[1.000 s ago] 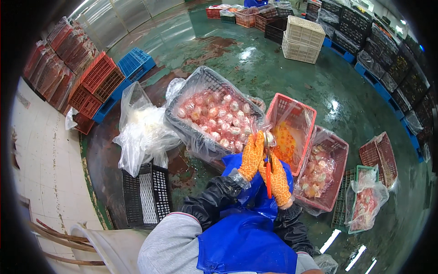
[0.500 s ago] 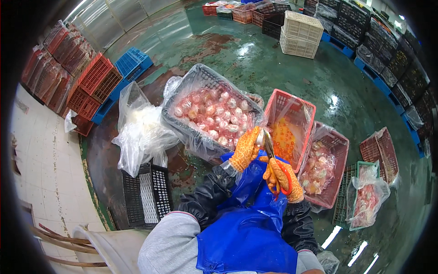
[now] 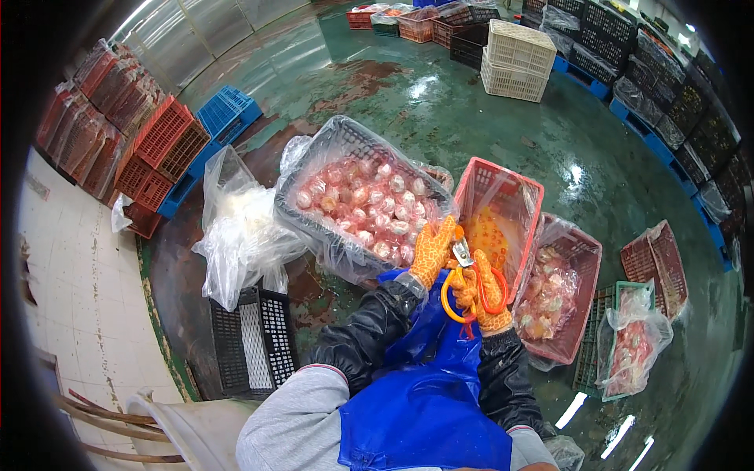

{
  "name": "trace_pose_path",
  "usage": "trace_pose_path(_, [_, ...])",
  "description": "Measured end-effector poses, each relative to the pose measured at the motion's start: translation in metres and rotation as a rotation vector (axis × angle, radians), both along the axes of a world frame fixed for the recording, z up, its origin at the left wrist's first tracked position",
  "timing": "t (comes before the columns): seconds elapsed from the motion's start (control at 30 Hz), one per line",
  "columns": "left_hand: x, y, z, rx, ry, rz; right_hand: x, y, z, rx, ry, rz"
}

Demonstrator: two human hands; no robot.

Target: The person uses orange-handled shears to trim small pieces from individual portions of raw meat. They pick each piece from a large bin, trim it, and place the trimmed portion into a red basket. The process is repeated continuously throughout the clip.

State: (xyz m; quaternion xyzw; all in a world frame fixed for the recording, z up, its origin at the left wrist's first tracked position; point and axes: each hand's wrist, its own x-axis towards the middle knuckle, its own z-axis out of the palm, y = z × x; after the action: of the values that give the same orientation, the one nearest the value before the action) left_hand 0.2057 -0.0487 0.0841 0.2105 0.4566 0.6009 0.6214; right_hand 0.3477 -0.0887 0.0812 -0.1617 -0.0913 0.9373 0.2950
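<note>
My left hand (image 3: 432, 253), in an orange patterned glove, is closed around an egg mostly hidden by the fingers. A round orange yolk (image 3: 459, 233) shows at its fingertips. Close beside it, my right hand (image 3: 490, 294), gloved alike, holds scissors (image 3: 446, 296) with orange-red handle loops. Their metal blades point up toward the left hand. Under and beyond the hands stands a red crate (image 3: 537, 206) lined with clear plastic, with orange yolks (image 3: 495, 231) inside. A dark lined crate (image 3: 294, 212) to the left holds many whitish eggs (image 3: 377, 196) in clear, pinkish wrap.
Right of the red crate, a darker red crate (image 3: 594, 275) holds crumpled wrap and pale scraps. A green crate (image 3: 616, 385) lies farther right. Left are a clear bag of white material (image 3: 247, 228) and a black crate (image 3: 276, 337). Stacked crates (image 3: 514, 59) line the wet floor.
The scissors have turned; their blades have come away from the left fingertips and both handle loops now show. A whitish egg end showed at those fingertips before; now an orange yolk does.
</note>
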Motion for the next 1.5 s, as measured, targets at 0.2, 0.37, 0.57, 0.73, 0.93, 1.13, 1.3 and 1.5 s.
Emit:
trace_pose_path(0.2, [-0.007, 0.011, -0.038, 0.008, 0.156, -0.009, -0.007, 0.01, 0.0, 0.183, -0.282, -0.086])
trace_pose_path(0.37, [-0.006, 0.011, -0.063, -0.02, 0.276, -0.047, 0.006, 0.002, 0.004, 0.283, -0.489, -0.063])
trace_pose_path(0.57, [-0.044, -0.005, -0.077, 0.239, 1.256, 0.284, 0.085, -0.027, -0.027, 0.121, -0.328, -0.604])
trace_pose_path(0.73, [-0.118, 0.012, -0.048, -0.182, 1.54, 0.294, 0.139, -0.075, -0.058, 0.687, -0.922, -0.675])
trace_pose_path(0.93, [-0.158, 0.04, -0.084, -0.389, 1.791, -0.228, 0.13, -0.082, -0.049, 0.673, -0.854, -0.68])
trace_pose_path(1.13, [-0.174, 0.018, -0.081, 0.243, 1.264, -0.119, 0.121, -0.06, -0.064, 0.158, -0.37, -0.609])
trace_pose_path(1.3, [-0.13, -0.019, -0.037, 0.144, -0.328, 0.035, 0.038, -0.042, 0.006, 1.079, -1.255, -0.768])
trace_pose_path(1.5, [-0.051, -0.04, -0.008, 0.25, -0.211, -0.002, -0.028, -0.037, 0.053, 1.37, -1.535, -0.785])
